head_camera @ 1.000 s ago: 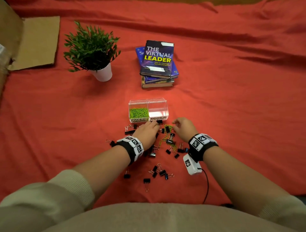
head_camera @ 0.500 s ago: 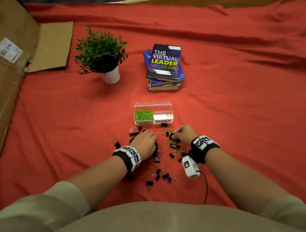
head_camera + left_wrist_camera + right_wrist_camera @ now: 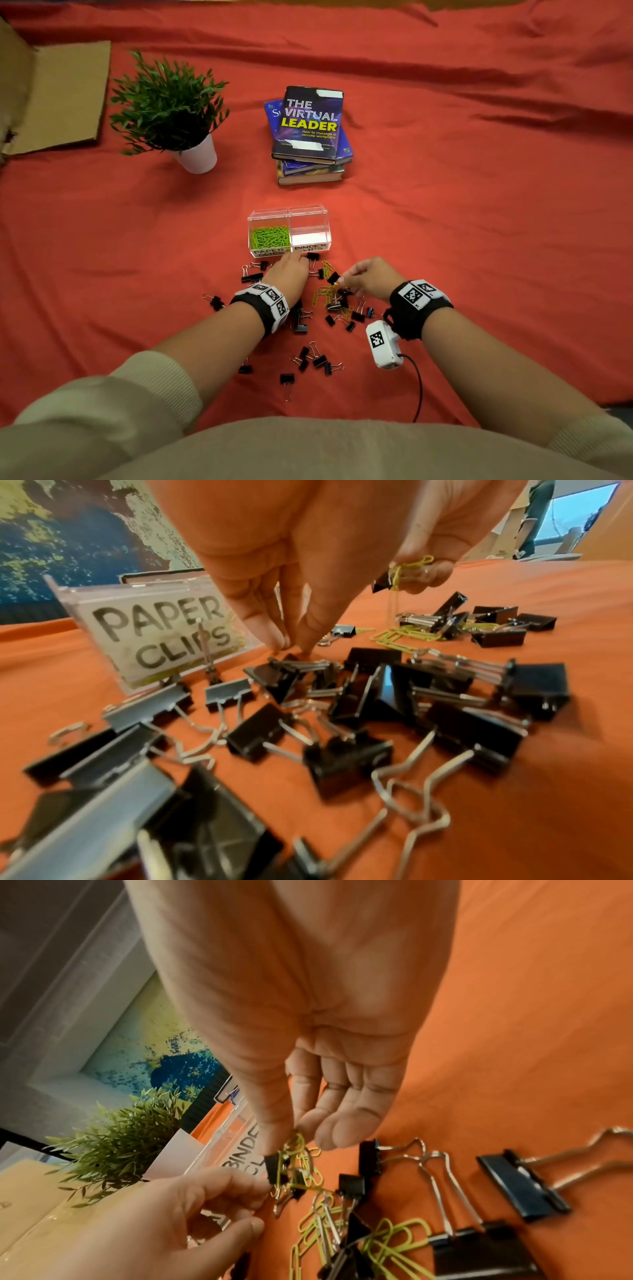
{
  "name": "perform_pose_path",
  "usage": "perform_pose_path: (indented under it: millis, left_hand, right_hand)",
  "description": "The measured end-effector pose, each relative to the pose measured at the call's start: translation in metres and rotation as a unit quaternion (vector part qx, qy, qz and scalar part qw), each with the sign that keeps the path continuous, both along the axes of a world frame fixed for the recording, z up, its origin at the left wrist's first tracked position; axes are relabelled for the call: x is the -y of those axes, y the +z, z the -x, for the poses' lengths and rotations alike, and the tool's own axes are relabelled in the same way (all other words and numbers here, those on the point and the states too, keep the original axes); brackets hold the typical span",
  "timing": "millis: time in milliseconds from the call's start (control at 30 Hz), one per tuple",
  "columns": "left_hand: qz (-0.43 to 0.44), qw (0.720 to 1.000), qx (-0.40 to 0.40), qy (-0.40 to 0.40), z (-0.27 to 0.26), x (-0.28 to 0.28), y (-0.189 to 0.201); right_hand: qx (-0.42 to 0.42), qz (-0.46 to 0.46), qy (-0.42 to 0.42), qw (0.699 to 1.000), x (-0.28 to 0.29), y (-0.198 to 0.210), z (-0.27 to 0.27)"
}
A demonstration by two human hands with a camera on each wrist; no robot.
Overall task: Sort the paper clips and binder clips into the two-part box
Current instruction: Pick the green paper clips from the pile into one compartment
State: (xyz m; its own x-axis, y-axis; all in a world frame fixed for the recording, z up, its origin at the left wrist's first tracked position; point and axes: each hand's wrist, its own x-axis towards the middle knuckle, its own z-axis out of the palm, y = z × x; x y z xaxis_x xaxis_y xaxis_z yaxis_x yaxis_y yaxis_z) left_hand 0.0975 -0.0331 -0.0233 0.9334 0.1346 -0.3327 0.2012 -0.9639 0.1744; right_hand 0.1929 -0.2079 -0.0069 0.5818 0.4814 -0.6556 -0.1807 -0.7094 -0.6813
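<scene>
The right hand (image 3: 371, 277) is lifted just off the red cloth (image 3: 479, 222), thumb and forefinger pinching a tangle of yellow-green paper clips with a small black binder clip (image 3: 333, 277) caught in it. The right wrist view shows that tangle (image 3: 291, 1167) hanging from the fingertips; the head view shows only the dark clip at the fingers. The left hand (image 3: 287, 274) reaches down with fingers held close together, their tips on the cloth at a binder clip just in front of the box. In the left wrist view the fingertips (image 3: 308, 639) meet the clip's wire handles, though whether they actually grip it is hard to tell.

The clear two-part box (image 3: 289, 231) stands just beyond both hands. Its left compartment, labelled PAPER CLIPS, holds a heap of green paper clips (image 3: 270, 236); the right one, labelled BINDER CLIPS, looks bare inside.

Between and below the hands lie loose paper clips (image 3: 323, 294) mixed with scattered binder clips (image 3: 317, 359), spreading toward the person's body. To the right of the pile the cloth lies open and wrinkled. Farther off stand a potted plant (image 3: 171, 109) and a stack of books (image 3: 310, 130), well apart from the box, and a flat piece of cardboard (image 3: 61, 99) lies at the far left edge.
</scene>
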Motion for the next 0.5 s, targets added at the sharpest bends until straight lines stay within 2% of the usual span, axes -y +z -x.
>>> perform_pose_path:
  millis: [100,233,367,500]
  left_hand:
    - [0.01,1.0,0.004,0.018,0.001,-0.003,-0.002]
    - [-0.015,0.999,0.033,-0.009,0.005,-0.004,0.0]
    - [-0.026,0.998,0.018,-0.056,0.006,-0.004,0.0]
    - [-0.046,0.997,0.002,-0.069,0.004,-0.004,0.002]
  right_hand:
    - [-0.012,0.0,0.004,1.0,0.003,0.001,0.001]
    - [-0.086,-0.032,-0.021,0.996,0.004,0.003,-0.001]
    - [-0.182,-0.107,-0.093,0.973,0.007,0.008,-0.001]
    - [-0.22,-0.154,-0.119,0.956,0.011,0.014,-0.001]
